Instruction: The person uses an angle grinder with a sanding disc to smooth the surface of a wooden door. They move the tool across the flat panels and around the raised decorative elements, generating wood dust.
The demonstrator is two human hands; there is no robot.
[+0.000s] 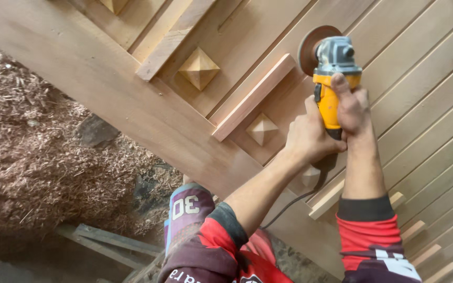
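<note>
Your red sleeves (pixel 368 236) reach up; left hand (pixel 308 137) and right hand (pixel 353 107) both clench the yellow grinder (pixel 331 78) against the wooden door panel (pixel 268 52). Tilting the disc could gouge the moulding (pixel 252 97).

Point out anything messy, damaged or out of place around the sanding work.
A big heap of wood shavings lies loose on the floor beside the wooden door, with scrap boards half buried below it. The grinder, held by both hands, looks intact; no damage shows.
</note>
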